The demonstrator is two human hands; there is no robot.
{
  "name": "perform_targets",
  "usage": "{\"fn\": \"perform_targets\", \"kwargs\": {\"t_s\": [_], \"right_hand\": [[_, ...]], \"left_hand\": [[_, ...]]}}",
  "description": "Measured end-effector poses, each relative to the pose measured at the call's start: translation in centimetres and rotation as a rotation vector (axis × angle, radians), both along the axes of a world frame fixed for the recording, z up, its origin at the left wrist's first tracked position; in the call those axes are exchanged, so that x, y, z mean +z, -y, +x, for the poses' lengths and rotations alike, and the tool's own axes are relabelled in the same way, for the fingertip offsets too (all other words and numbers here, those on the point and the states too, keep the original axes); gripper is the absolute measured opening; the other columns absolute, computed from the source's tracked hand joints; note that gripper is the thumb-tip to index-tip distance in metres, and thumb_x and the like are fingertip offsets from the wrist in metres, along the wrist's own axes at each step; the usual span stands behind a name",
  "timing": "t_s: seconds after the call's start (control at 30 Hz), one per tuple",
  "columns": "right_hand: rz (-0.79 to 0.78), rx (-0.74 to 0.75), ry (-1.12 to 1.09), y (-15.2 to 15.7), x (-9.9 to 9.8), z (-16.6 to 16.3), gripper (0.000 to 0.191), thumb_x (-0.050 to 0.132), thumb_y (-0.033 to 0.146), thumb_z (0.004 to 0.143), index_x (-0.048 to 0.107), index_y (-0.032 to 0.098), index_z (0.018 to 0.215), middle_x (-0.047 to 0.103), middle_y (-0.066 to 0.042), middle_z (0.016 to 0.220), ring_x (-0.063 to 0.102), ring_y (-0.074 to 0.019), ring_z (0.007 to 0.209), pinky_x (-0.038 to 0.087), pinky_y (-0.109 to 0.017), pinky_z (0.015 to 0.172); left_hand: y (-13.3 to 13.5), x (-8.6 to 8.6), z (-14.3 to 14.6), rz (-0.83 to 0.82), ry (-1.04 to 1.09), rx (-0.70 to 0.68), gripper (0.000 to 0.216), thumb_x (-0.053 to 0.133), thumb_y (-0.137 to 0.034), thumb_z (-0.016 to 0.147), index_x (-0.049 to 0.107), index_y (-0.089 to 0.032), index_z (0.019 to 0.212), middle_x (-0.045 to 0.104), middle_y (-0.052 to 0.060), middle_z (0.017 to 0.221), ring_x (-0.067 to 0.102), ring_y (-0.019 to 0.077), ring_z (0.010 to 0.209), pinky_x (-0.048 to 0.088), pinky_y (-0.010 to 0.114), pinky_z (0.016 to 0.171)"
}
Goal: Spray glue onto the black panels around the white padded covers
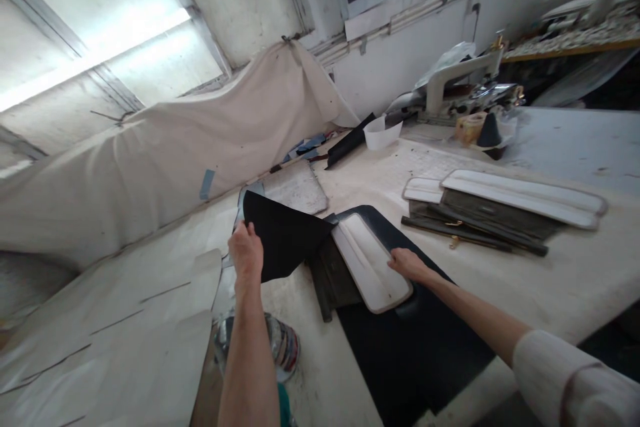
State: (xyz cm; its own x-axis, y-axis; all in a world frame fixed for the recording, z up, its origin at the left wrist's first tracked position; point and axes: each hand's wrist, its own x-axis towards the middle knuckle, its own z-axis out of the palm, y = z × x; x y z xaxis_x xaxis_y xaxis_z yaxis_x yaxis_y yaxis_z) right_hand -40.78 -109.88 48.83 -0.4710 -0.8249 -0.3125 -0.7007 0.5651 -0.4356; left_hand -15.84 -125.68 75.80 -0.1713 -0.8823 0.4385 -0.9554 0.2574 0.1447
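My left hand pinches the edge of a black sheet of fabric and holds that flap lifted and folded back above the worktable. The rest of the black fabric lies flat and runs toward the table's near edge. My right hand lies flat, fingers together, on a long white rounded panel that sits on the black fabric. Dark boards show under the panel's left side.
A stack of white rounded panels on dark boards lies to the right. A white cup, a black strip, a tape roll and a sewing machine stand behind. Beige cloth drapes at left; cardboard pieces lie below.
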Motion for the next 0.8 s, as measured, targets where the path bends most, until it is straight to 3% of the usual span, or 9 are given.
{"fn": "perform_targets", "kwargs": {"t_s": [0.27, 0.5, 0.7, 0.8], "right_hand": [[-0.020, 0.031, -0.057, -1.0, 0.7, 1.3, 0.025, 0.048, 0.023, 0.086, 0.047, 0.011, 0.107, 0.060, -0.011, 0.099, 0.057, -0.0211, 0.092, 0.040, -0.030, 0.071], [-0.042, 0.027, -0.134, -1.4, 0.6, 2.2, 0.017, 0.046, 0.021, 0.086, 0.051, 0.017, 0.101, 0.062, -0.011, 0.093, 0.060, -0.0233, 0.085, 0.037, -0.028, 0.064], [-0.118, 0.095, -0.247, -1.6, 1.3, 2.7, 0.027, 0.050, 0.018, 0.083, 0.051, 0.013, 0.110, 0.060, -0.014, 0.095, 0.057, -0.0274, 0.088, 0.040, -0.033, 0.068], [-0.216, 0.215, -0.277, -0.9, 2.0, 4.1, 0.035, 0.049, 0.013, 0.082, 0.049, 0.019, 0.116, 0.056, -0.010, 0.106, 0.054, -0.0227, 0.095, 0.041, -0.030, 0.076]], "left_hand": [[0.4, -0.4, 0.3, 0.016, -0.012, -0.030, 0.028, 0.030, -0.025, 0.086, 0.057, -0.015, 0.092, 0.066, 0.013, 0.086, 0.061, 0.0223, 0.082, 0.040, 0.030, 0.069], [0.6, -0.4, 0.3, 0.023, -0.047, -0.044, 0.028, 0.031, -0.023, 0.086, 0.057, -0.014, 0.092, 0.066, 0.015, 0.089, 0.062, 0.0227, 0.084, 0.041, 0.030, 0.070], [0.5, -0.3, 0.6, 0.033, -0.086, -0.047, 0.029, 0.032, -0.022, 0.086, 0.058, -0.013, 0.093, 0.066, 0.015, 0.090, 0.062, 0.0236, 0.086, 0.042, 0.032, 0.073], [0.2, -0.4, 1.0, 0.052, -0.109, -0.056, 0.029, 0.032, -0.022, 0.087, 0.057, -0.012, 0.096, 0.066, 0.015, 0.092, 0.062, 0.0238, 0.088, 0.042, 0.031, 0.073]]}}
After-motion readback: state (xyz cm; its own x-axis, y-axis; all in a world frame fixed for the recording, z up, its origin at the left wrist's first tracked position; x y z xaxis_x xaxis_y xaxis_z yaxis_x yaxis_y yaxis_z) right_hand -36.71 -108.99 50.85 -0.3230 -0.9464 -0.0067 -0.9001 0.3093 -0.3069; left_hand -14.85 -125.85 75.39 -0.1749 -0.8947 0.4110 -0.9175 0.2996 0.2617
